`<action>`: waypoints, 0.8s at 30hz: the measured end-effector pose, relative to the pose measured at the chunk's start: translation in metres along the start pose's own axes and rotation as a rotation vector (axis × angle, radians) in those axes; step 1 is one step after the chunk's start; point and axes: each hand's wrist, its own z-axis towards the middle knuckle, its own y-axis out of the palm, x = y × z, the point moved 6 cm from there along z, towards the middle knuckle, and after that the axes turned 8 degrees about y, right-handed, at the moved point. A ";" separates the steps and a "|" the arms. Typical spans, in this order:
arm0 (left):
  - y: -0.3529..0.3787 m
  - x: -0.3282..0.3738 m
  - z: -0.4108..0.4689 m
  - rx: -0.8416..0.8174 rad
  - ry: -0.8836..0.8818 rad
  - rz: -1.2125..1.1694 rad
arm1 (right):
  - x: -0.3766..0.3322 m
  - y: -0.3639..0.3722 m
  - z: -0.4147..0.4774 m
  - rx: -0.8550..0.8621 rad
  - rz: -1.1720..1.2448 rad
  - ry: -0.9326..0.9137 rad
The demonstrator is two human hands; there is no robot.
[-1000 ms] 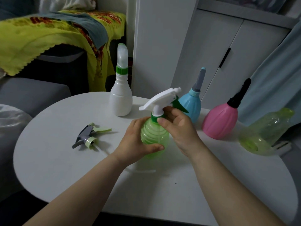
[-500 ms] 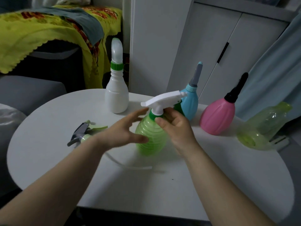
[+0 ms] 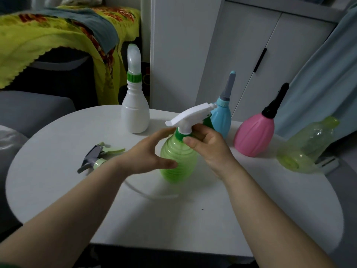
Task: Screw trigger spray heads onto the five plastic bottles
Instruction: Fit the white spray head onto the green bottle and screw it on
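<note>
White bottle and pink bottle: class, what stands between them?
The head view shows the blue bottle and, nearer the camera, the green bottle with its white spray head.

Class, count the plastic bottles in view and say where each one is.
5. White bottle back left; green bottle centre front; blue bottle behind it; pink bottle right; yellow-green bottle lying on its side, far right. None seems hidden.

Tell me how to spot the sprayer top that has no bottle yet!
Look at the round white table. On its left part, in front of the tall white plastic bottle and beside the left hand, lies a small grey and pale-green plastic trigger spray head. Its neighbours are upright bottles; this one lies loose on its side, no bottle attached.
</note>
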 end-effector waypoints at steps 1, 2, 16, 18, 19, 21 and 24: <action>0.000 0.000 0.001 -0.032 0.008 -0.014 | 0.000 0.000 0.000 -0.008 -0.011 0.004; 0.001 0.001 0.001 -0.007 0.012 -0.005 | 0.001 0.001 0.001 0.010 -0.018 0.002; 0.011 0.012 -0.002 0.360 -0.028 0.230 | 0.002 0.016 -0.009 0.182 -0.184 -0.040; 0.010 0.009 -0.002 0.347 -0.024 0.211 | 0.006 0.016 -0.011 0.132 -0.121 -0.023; 0.010 0.008 -0.002 0.343 -0.019 0.202 | 0.007 0.014 -0.011 0.147 -0.097 -0.024; 0.009 0.006 -0.002 0.332 -0.009 0.190 | 0.008 0.007 -0.010 0.235 -0.061 -0.030; 0.009 0.005 -0.001 0.311 0.000 0.191 | 0.013 0.003 -0.007 0.378 0.036 -0.016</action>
